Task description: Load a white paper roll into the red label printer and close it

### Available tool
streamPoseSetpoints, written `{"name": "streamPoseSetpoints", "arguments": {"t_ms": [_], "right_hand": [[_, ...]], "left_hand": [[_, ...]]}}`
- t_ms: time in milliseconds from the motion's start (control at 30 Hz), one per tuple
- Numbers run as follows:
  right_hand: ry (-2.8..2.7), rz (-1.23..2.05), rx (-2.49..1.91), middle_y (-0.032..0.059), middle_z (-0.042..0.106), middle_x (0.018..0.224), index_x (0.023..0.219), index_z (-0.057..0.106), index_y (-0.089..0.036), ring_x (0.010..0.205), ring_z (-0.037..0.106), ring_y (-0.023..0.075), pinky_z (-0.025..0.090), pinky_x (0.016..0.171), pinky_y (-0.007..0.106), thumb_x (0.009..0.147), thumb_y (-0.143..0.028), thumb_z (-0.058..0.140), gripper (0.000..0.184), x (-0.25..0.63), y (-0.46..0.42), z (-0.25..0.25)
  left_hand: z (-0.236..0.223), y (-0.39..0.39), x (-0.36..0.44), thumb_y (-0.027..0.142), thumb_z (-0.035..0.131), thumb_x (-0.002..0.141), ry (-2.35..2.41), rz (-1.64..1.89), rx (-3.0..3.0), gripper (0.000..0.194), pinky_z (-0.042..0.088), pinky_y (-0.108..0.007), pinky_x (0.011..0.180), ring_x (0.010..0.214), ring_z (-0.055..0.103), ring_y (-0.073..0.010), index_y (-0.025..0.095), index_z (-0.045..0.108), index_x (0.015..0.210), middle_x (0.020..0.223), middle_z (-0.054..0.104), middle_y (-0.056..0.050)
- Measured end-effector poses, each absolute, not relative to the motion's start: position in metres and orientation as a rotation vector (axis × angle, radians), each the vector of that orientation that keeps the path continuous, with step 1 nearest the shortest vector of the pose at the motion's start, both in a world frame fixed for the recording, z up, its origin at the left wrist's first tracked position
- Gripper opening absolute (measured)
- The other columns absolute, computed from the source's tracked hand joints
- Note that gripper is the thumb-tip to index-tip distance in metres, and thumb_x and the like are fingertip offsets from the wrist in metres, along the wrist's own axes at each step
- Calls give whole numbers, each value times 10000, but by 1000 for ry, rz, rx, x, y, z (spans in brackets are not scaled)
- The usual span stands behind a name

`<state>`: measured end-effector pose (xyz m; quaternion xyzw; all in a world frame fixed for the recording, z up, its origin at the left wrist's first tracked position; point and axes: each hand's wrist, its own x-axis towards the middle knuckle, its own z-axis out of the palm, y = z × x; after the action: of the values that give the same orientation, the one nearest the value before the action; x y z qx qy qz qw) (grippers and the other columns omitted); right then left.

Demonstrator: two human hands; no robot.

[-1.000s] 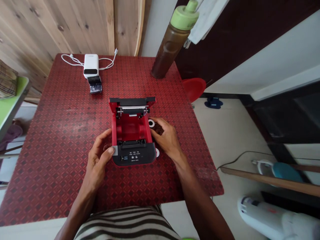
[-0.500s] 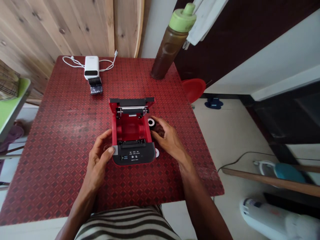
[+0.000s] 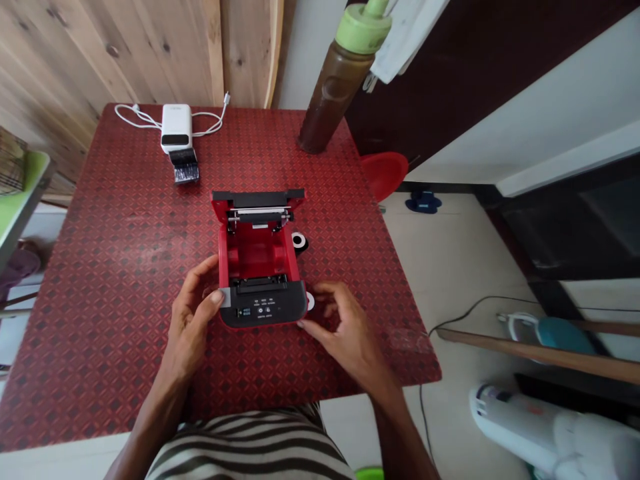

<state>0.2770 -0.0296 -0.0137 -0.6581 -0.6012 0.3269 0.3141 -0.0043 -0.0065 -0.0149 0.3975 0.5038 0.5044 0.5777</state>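
Note:
A red and black label printer rests on the table with its lid raised, and its red inner bay holds no roll. My left hand grips the left side, thumb on the grey patch at the front panel's edge and fingers along the wall. My right hand is by the front right corner, thumb tip at the corner and fingers apart around a white roll, which is partly hidden by the printer. Beside the right wall lies a black and white roll, untouched.
A white power bank with a white cable and a black strip lie at the back left. A tall brown bottle with a green cap stands at the back right. A red stool is beyond the table's right edge.
My right hand has moved from the black and white roll toward me, to the white roll at the printer's front right corner. My left hand keeps its grip on the printer.

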Motion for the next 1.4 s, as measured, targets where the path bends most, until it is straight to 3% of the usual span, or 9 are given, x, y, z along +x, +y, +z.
{"name": "streamPoseSetpoints", "arguments": {"t_ms": [167,367,500,633,800,967,1100,1267,1400], "right_hand": [[-1496,775,-1671,96,818,1151,1121,708,-274,1110,775,315,632,1029,521,940,-268,720,182,250,-32,-30],[-1304,911,-1592,71,824,1265,1262,738,-300,1178,796,267,647,1064,444,990,-314,769,275,274,-47,-2],[-1428,1105,-1299,72,812,1154,1221,789,-315,1108,796,261,669,935,365,1016,-375,812,216,300,-50,58],[-1883,1291,-1080,70,832,1136,1366,801,-339,1028,798,261,659,827,361,1050,-419,794,326,301,-23,106],[-2251,681,-1197,78,862,1239,1369,781,-226,1125,791,258,633,1052,431,1037,-163,780,338,253,31,101],[-2443,290,-1374,110,868,1130,1168,806,-191,1054,764,300,631,953,448,992,-46,763,233,209,54,76],[-2565,234,-1588,136,843,1024,1059,810,-183,1033,761,327,594,887,442,990,-52,746,161,194,61,76],[-2604,324,-1737,160,838,1123,1138,833,-185,1104,760,339,554,922,453,1024,-89,702,198,187,74,75],[-2658,298,-1740,154,842,1079,1125,856,-209,1161,736,365,519,961,482,1048,-142,689,196,185,81,65]], "left_hand": [[-17,-5,-4,545,747,1037,1232,1202,999,566,566,-551,1220,1496,662,-382,325,693,1555,1588,721,-89],[-19,-6,-5,495,728,1068,1208,1207,999,530,526,-521,1244,1444,691,-341,329,687,1570,1608,704,-77],[-13,-6,-4,512,757,1046,1235,1203,995,543,553,-499,1204,1408,711,-338,302,703,1545,1575,726,-78],[-7,-5,-1,554,785,1019,1241,1192,981,577,603,-493,1137,1388,726,-350,280,706,1521,1528,757,-95],[-3,-4,1,582,792,1010,1244,1185,974,590,611,-510,1129,1354,743,-343,255,697,1492,1497,773,-116],[0,-4,1,556,772,1029,1201,1181,982,547,613,-513,1125,1267,779,-311,244,689,1471,1487,776,-122],[2,-4,1,525,774,1032,1181,1183,970,517,613,-511,1137,1303,772,-312,253,688,1464,1516,762,-120],[1,-4,1,502,765,1039,1178,1175,964,509,607,-517,1156,1333,762,-317,260,681,1479,1511,763,-114],[0,-5,0,493,766,1044,1179,1179,967,495,611,-522,1145,1313,770,-316,266,687,1477,1504,768,-110]]}}
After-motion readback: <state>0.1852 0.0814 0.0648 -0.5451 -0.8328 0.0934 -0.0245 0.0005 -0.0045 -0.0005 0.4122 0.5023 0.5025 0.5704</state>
